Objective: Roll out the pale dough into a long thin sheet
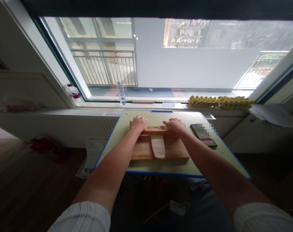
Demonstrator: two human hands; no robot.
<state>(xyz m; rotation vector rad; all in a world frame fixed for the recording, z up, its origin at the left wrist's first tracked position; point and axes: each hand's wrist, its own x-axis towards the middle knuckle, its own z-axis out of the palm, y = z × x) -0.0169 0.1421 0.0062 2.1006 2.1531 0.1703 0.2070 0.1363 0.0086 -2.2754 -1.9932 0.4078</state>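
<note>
Both ends of a wooden rolling pin [156,132] are gripped, the left end by my left hand [138,123] and the right end by my right hand [175,125]. The pin lies crosswise over a flattened strip of pale dough [158,147]. Most of the strip shows on the near side of the pin, and a small curved edge of it shows beyond. Beneath is a wooden cutting board [141,149], partly hidden by my forearms. My fingers are curled over the pin, closed.
The board rests on a small blue-edged table [112,146]. A phone [204,136] lies to the right, a dough scrap [127,114] at the far left corner. On the windowsill stand a clear bottle [121,94], a purple-labelled bottle [73,91] and yellow egg trays [220,101].
</note>
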